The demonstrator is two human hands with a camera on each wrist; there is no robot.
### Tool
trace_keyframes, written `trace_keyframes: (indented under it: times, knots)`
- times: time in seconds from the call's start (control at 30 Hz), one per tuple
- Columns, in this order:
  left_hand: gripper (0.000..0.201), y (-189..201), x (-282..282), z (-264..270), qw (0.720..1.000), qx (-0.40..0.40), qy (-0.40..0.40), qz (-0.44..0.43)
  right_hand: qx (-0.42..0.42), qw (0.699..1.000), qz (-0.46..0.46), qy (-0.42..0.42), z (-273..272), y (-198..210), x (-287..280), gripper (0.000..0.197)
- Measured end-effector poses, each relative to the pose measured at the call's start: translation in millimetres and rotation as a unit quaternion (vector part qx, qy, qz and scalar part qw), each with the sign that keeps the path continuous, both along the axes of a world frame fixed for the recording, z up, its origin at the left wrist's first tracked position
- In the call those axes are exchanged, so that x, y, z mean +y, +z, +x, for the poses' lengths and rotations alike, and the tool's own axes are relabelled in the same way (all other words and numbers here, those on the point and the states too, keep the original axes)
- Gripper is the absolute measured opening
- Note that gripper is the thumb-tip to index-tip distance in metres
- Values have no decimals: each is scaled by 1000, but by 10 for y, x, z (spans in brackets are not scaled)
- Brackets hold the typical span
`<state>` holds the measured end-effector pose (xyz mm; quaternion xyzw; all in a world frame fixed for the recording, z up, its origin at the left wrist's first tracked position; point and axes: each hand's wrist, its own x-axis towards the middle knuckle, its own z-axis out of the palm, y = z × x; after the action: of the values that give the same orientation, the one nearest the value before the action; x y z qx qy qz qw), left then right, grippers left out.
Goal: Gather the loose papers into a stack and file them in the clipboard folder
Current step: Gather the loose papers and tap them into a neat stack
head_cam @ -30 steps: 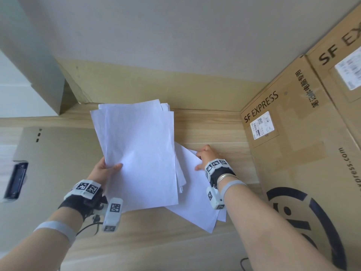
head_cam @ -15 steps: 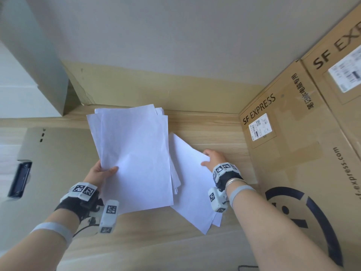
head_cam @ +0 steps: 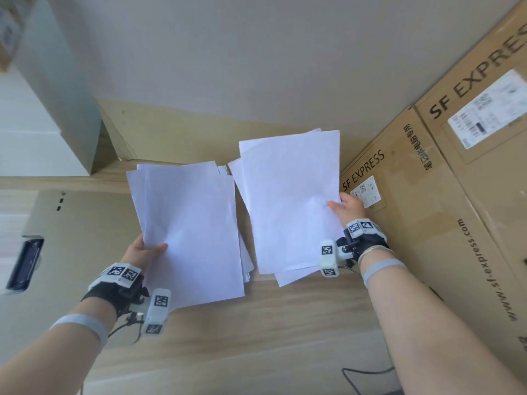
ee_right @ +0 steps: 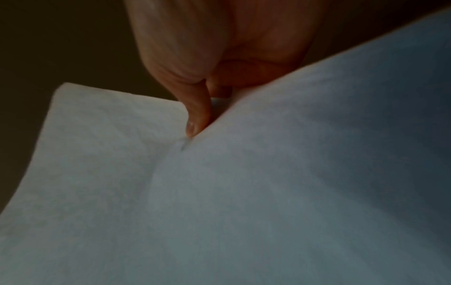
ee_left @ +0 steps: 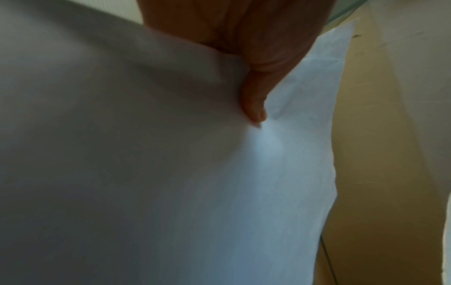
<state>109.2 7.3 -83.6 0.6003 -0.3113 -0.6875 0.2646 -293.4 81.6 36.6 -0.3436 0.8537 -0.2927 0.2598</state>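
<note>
— Closest to the lens? Left hand (ee_left: 246, 44), thumb (ee_left: 253, 108) pressed onto a sheaf of plain white paper sheets (ee_left: 195, 183), pinching it near the top edge

— And past the paper's right edge? Tan cardboard surface (ee_left: 371, 154), then a pale wall (ee_left: 415, 77)

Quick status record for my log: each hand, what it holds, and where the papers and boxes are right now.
left hand: grips the left paper bundle at its lower left edge
right hand: pinches the right paper bundle at its right edge
bundles: side by side, not merged
floor: wood
cardboard boxes: right of the hands
clipboard folder: not identified
</note>
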Motion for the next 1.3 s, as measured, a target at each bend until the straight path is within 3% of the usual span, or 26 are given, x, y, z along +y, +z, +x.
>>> trace_keyframes:
  times: [0.17, 0.3, 0.37, 0.43, 0.53, 0.6, 0.63, 0.7, 0.8, 0.97, 1.03, 1.13, 1.3]
  knots:
    - [42, 108, 8, -193, 1000, 7, -18, -5, -127, 992, 17, 6, 484, -338, -111, 28]
    - [38, 203, 24, -378, 998, -12, -61, -6, -166, 985, 35, 29, 902, -698, -211, 25]
    - [31, 247, 19, -423, 995, -24, -95, -5, -175, 983, 42, 15, 1052, -793, -255, 11]
    - [33, 275, 10, -454, 992, -34, -124, -12, -214, 977, 18, -22, 1150, -825, -275, 20]
    - [31, 406, 6, -482, 991, -21, -129, -19, -235, 970, -24, -49, 1192, -760, -253, 39]
    - [47, 494, -37, -476, 994, -25, -104, -29, -201, 977, -65, -21, 1173, -650, -255, 30]
    - [62, 547, -68, -481, 996, -11, -88, -14, -184, 979, -87, -6, 1161, -586, -269, 23]
    - [71, 669, -129, -533, 997, 44, -63, -22, -165, 978, -126, 11, 1154, -445, -309, 17]
    - [52, 856, -250, -602, 989, 48, -38, -135, -193, 961, -200, 11, 1155, -264, -387, 25]
    - [33, 1129, -345, -653, 975, 83, -17, -206, -231, 940, -249, 40, 1115, 13, -420, 38]
    - [38, 1178, -325, -646, 970, 117, -17, -214, -227, 944, -235, 54, 1125, 70, -379, 41]
    - [63, 1310, -283, -620, 962, 114, -10, -249, -236, 940, -234, 79, 1157, 104, -338, 57]
    - [45, 1583, -286, -669, 931, 89, 1, -354, -223, 933, -269, 80, 1225, 133, -370, 67]
